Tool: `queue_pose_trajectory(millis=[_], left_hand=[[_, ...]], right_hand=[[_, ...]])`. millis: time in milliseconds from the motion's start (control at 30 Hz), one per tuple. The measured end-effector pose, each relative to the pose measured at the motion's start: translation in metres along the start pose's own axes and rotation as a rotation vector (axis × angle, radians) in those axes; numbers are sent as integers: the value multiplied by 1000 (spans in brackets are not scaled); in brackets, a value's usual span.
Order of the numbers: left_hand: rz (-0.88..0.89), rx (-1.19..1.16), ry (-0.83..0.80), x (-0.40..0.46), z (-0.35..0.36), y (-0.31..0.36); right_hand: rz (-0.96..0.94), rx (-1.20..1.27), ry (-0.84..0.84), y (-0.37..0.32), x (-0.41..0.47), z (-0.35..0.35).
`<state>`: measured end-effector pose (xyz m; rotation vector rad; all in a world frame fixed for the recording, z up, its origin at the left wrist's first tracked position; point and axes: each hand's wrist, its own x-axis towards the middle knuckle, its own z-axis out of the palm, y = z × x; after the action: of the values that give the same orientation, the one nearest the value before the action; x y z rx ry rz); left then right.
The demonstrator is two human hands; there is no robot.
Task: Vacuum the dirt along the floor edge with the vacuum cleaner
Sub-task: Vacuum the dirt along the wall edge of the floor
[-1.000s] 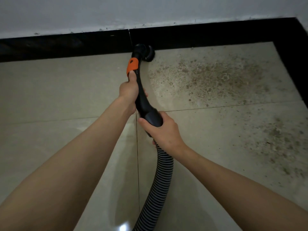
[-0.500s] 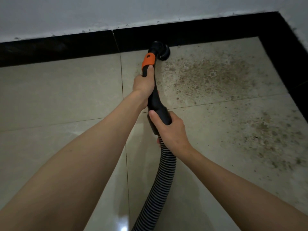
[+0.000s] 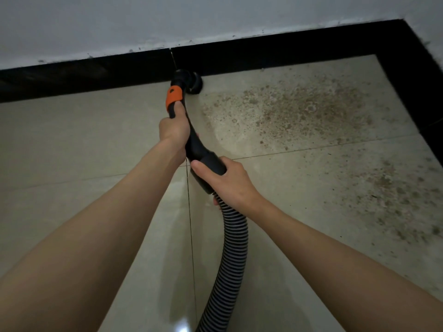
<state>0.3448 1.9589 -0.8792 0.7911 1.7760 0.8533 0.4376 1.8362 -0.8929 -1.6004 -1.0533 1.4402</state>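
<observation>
I hold a black vacuum handle (image 3: 200,152) with an orange collar (image 3: 174,95). My left hand (image 3: 173,129) grips the handle just below the collar. My right hand (image 3: 226,180) grips the thick lower end, where the ribbed grey hose (image 3: 230,255) begins. The round black brush nozzle (image 3: 193,83) sits on the floor against the black skirting (image 3: 96,75). Brown dirt (image 3: 299,109) is scattered over the beige tiles to the right of the nozzle, and a second patch of dirt (image 3: 395,200) lies nearer, at the right.
The grey wall (image 3: 167,20) rises above the skirting. The skirting turns a corner (image 3: 405,32) at the top right and runs down the right side. The tiles (image 3: 72,140) left of the nozzle look clean. The hose trails off the bottom edge.
The nozzle has stayed at the skirting while the view shifted right and then back left. Both hands keep the same grip on the handle.
</observation>
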Motion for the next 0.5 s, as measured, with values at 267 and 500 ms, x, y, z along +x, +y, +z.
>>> queue_pose_trajectory(millis=[267,500], left_hand=[[-6,12,-6,-19,7,-9],[-18,19,-68,-33,19,-5]], right_hand=[[33,34,9,6,-21,-11],[21,-7,64,7,-32,-22]])
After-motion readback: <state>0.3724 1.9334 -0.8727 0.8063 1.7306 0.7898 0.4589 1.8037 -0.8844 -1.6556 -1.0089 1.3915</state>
